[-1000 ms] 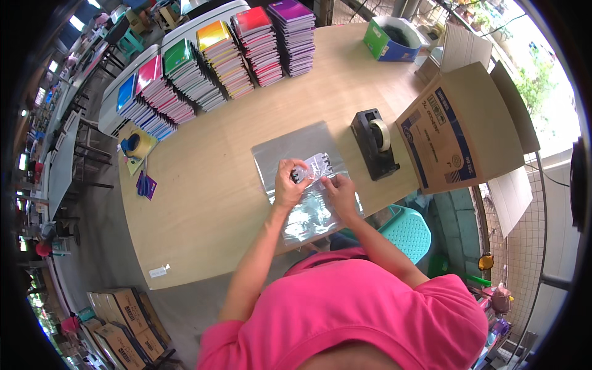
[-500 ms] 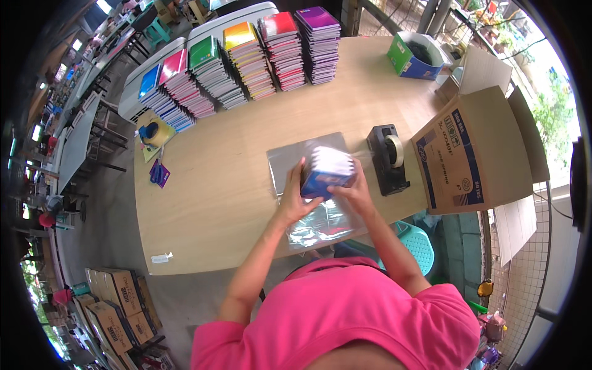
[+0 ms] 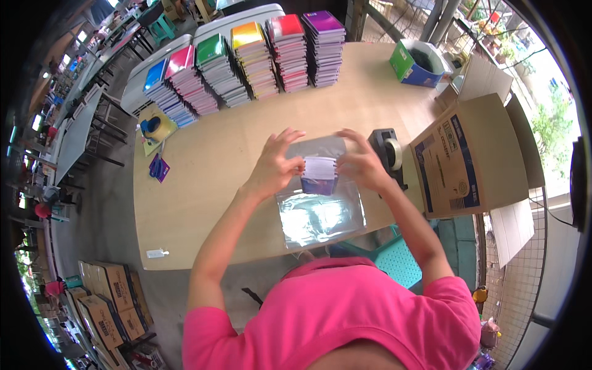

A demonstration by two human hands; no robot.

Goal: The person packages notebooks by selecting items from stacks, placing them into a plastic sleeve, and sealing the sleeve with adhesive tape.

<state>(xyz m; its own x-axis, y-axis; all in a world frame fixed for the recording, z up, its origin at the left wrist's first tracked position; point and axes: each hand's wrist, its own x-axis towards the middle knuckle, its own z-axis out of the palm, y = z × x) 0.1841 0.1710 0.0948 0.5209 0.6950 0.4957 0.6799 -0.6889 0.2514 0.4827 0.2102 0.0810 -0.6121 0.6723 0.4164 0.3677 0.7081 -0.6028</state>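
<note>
Head view: left hand point(image 3: 277, 161) and right hand point(image 3: 362, 163) are pinching a spiral-notebook bundle point(image 3: 319, 175); clear plastic point(image 3: 324, 219) is lying at its six o'clock.

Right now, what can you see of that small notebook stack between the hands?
The notebook stack shows white page edges above a blue-purple face on its near side, with dark bits, perhaps binding, at both sides. It looks like paper. The left hand and right hand touch it from either side, over shiny clear plastic; whether it rests on that is unclear.
</note>
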